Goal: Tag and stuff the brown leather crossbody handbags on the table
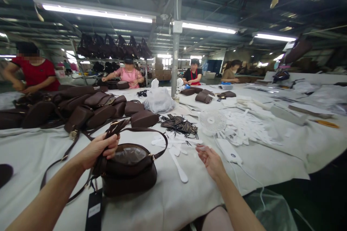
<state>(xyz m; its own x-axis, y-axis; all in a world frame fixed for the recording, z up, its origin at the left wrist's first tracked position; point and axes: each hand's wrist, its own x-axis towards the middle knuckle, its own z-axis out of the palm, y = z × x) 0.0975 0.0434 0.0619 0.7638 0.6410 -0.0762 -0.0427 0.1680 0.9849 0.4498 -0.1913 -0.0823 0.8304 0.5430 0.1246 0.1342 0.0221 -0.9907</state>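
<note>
My left hand (pixel 101 148) is closed around a gathered brown strap (pixel 118 126) at the left end of a small dark brown handbag (pixel 130 178). The bag stands upright on the cloth-covered table, its top open and clear plastic showing inside. From its left side hangs a black tag (pixel 94 209) with a white label. To the right of the bag, my right hand (pixel 210 160) pinches the end of a white strip (pixel 191 142). Below lies another white strip (pixel 179 168) with a rounded end. Several black tags with cords (pixel 179 124) are heaped just beyond.
Many brown bags (pixel 92 110) pile up at the left. A white fan (pixel 213 122), a white power bank (pixel 230 151) with a cable, and a heap of white strips (pixel 246 128) lie to the right. A grey post (pixel 175 57) rises beyond; several people work behind the table.
</note>
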